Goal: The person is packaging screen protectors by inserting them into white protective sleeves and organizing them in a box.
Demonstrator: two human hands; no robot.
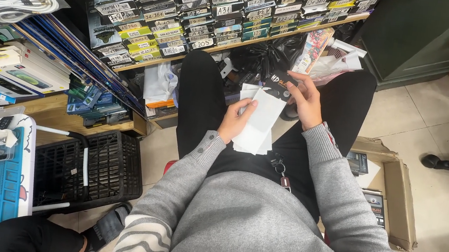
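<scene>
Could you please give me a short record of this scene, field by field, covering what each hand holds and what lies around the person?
posture: seated, hands above the lap
left hand: grips a stack of white sheets
right hand: holds a small black packet behind the sheets
ahead: wooden shelf packed with labelled boxes
left side: black plastic basket on the floor
right side: open cardboard box on the tiled floor
</scene>
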